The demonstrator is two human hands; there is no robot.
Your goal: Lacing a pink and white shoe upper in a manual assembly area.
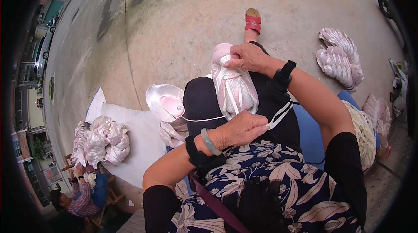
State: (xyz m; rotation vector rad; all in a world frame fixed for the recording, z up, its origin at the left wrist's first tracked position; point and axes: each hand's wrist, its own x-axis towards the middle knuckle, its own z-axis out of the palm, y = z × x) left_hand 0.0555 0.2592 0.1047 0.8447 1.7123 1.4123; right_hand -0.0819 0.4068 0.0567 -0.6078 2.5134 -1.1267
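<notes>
A pale pink and white sneaker (pixel 235 87) lies on my lap, toe pointing away from me. My right hand (pixel 249 57) grips it near the toe end, fingers pinched on the lacing. My left hand (pixel 240 129) is closed at the heel end, holding a white lace (pixel 203 120) that runs from it across my dark trousers. Both wrists wear black bands; the left also has a pale green bangle.
Another pink shoe (pixel 167 102) lies open side up to my left on a white sheet (pixel 139 137). Bundles of pink shoes sit at the left (pixel 102 141) and far right (pixel 342 56). A heap of white laces (pixel 363 133) lies at my right. Another person (pixel 80 198) sits at lower left.
</notes>
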